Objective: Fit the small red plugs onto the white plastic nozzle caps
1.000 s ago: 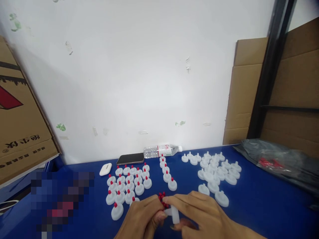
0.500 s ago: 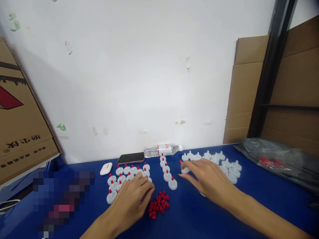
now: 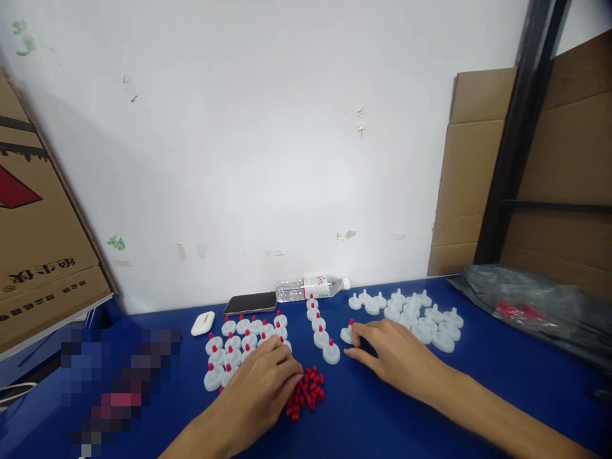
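Note:
My left hand (image 3: 261, 389) is at the left edge of a pile of small red caps (image 3: 313, 386), thumb and fingers drawn together. What they pinch, if anything, is hidden. My right hand (image 3: 394, 354) has its fingertips at a white nozzle lid (image 3: 347, 334) with a red cap on its tip. The lid rests low at the table, between index finger and thumb. Left of it runs a column of red-tipped white lids (image 3: 331, 352). More red-tipped lids (image 3: 213, 377) stand in rows behind and left of my left hand. Bare white lids (image 3: 442, 341) cluster beyond my right hand.
Along the wall lie a clear bottle (image 3: 313, 289), a phone (image 3: 251, 303) and a white earphone case (image 3: 203, 323). A plastic bag with red pieces (image 3: 521, 311) is on the right of the blue table (image 3: 373, 421). A cardboard box (image 3: 48, 242) stands left.
My right hand has lowered with the red-tipped lid, bringing it down to the table right of the column. My left hand has shifted slightly right, to the red caps.

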`<action>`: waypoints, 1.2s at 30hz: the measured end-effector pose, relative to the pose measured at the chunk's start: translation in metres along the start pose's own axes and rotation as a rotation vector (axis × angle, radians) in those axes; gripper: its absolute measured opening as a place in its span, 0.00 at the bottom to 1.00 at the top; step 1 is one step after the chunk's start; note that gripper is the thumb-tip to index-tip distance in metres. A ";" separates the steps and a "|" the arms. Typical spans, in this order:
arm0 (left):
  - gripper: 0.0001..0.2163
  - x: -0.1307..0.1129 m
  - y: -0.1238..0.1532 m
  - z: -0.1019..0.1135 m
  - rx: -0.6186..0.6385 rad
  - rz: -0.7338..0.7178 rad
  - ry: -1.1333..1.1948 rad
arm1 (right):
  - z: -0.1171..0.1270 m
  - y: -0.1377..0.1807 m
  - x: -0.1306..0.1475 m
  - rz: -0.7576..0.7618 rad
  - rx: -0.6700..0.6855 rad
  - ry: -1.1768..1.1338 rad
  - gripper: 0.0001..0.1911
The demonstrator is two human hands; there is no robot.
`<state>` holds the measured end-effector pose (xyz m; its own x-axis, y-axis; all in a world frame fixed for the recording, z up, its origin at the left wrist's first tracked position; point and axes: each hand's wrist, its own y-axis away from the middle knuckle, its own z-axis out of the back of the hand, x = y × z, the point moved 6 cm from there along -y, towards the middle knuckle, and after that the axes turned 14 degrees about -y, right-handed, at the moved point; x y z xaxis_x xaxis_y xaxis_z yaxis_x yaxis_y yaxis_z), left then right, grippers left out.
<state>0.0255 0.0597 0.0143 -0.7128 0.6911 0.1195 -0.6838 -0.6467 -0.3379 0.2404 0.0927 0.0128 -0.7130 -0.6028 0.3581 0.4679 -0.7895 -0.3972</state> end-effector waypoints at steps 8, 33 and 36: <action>0.11 0.002 0.000 -0.009 0.133 0.005 -0.015 | 0.002 -0.002 0.000 -0.006 -0.006 -0.029 0.20; 0.12 -0.002 -0.001 0.002 0.137 0.021 0.013 | 0.011 0.002 -0.002 -0.071 -0.005 0.453 0.20; 0.11 -0.003 0.001 0.004 0.149 0.021 0.014 | 0.006 0.002 0.012 -0.045 0.043 0.345 0.18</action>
<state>0.0267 0.0560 0.0173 -0.7254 0.6809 0.1008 -0.6853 -0.7008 -0.1981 0.2361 0.0832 0.0215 -0.8643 -0.4988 0.0651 0.4485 -0.8227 -0.3492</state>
